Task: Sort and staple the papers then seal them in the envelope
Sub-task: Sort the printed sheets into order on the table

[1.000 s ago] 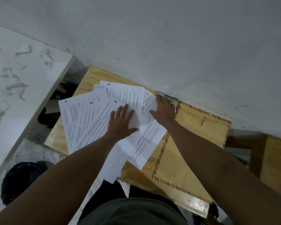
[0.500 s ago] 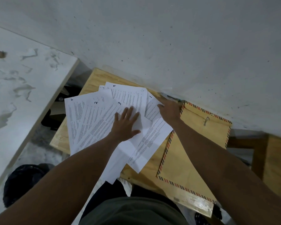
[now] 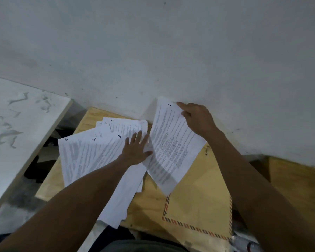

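A: Head view has the right hand (image 3: 198, 119) pinching the top corner of a white printed sheet marked "1" (image 3: 173, 148), lifted and tilted over the brown paper envelope with the striped border (image 3: 198, 202). What is the other one doing?

B: Left hand (image 3: 136, 150) lies flat, fingers straight and spread, pressing on the fan of white numbered sheets (image 3: 91, 155) spread over the pale plywood counter (image 3: 147, 206). It grips nothing.

A: Where do the sheets sit against the hands?

B: The fan runs out to the left of the left hand and under it; sheet "1" hangs between the two hands, its lower edge touching or just above the envelope, I cannot tell which. The envelope lies under the right forearm.

A: How will that paper behave?

B: Light and floppy, I'd judge; held by one corner it sags and can crease. Slick sheets slide over each other, hence the flat palm. Better taken near an edge with thumb on top, then squared up before any stapling
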